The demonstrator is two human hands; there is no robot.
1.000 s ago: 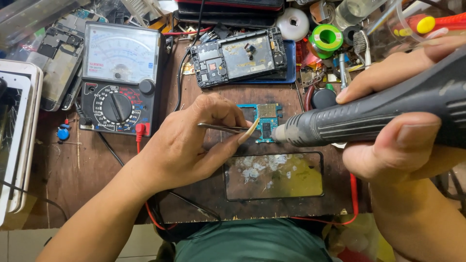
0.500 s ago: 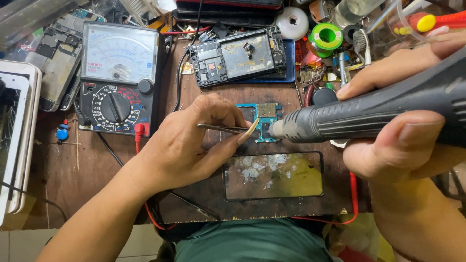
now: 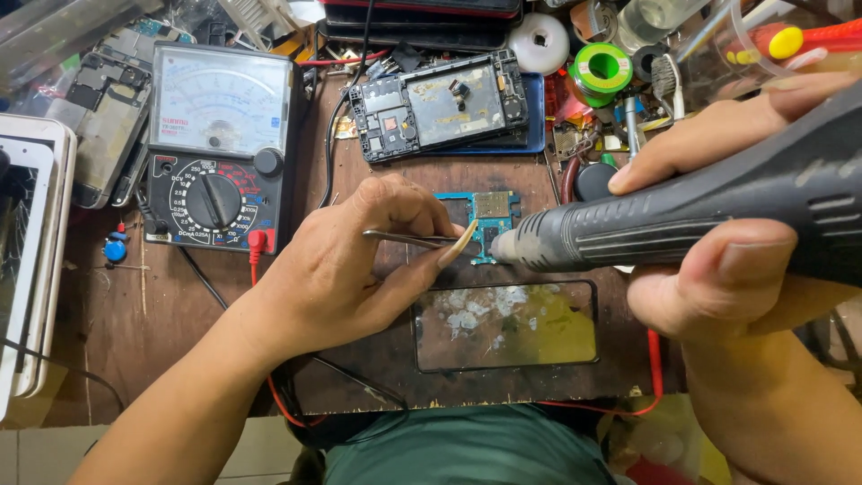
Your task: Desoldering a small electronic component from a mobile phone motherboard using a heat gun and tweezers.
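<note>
A small blue circuit board (image 3: 489, 214) lies on the dark work mat in the middle of the bench. My left hand (image 3: 355, 265) pinches metal tweezers (image 3: 409, 239) whose tips point at the board. My right hand (image 3: 727, 224) grips a thick black hot-air handpiece (image 3: 682, 220); its grey nozzle sits right at the board's right edge. The thumb rests under the barrel and the index finger lies along its top.
A glass phone screen panel (image 3: 507, 325) lies in front of the board. An opened phone frame (image 3: 440, 106) sits behind it. An analog multimeter (image 3: 220, 148) stands at the left, with red and black leads. A green solder spool (image 3: 603, 68) and tools crowd the back right.
The handpiece nozzle has slid slightly left, closer to the board. My left hand and the tweezers stay in place.
</note>
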